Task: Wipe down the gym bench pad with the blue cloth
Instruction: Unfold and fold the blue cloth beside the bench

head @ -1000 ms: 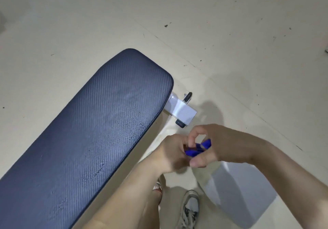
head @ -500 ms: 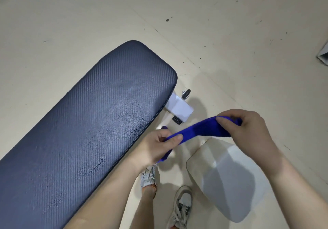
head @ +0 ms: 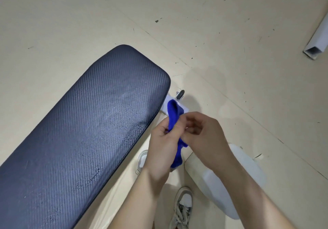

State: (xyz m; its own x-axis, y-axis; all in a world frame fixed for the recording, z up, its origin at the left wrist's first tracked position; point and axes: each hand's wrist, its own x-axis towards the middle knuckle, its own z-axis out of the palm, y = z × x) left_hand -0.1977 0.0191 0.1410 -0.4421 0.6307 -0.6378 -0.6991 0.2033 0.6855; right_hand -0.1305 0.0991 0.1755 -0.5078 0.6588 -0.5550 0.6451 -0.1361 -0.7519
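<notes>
The bench pad (head: 85, 131) runs on a diagonal from its rounded far end down to the lower left corner of the view. Its long right edge is a clean dark seam with a narrow strip of floor (head: 230, 33) beside it. Beyond the far end and along the left side the floor lies open: cream and smooth, flecked with dark specks and crossed by thin seams. The pad's cover is dark navy with fine diagonal ribbing like a weave, its corners softly rounded, and speckled worn patches show toward the right edge. The blue cloth (head: 173, 115) is held in the air just off that edge near the far right corner, apart from the pad. It is a soft, saturated blue strip, bunched lengthwise, its upper end looping up and its lower end hanging down. The left hand (head: 163, 143) grips its middle with the fingers curled round it. The right hand (head: 204, 136) sits close against the cloth's other side with fingers curled in, but whether they pinch the fabric cannot be told. Behind the cloth a white bracket (head: 166, 109) with a small metal knob (head: 180, 93) juts from under the pad. A white rounded plate (head: 230, 175) crowds the floor at the right, two pale shoes (head: 182, 209) stand below the hands, and a white square tube (head: 317, 40) lies well apart at the far right.
</notes>
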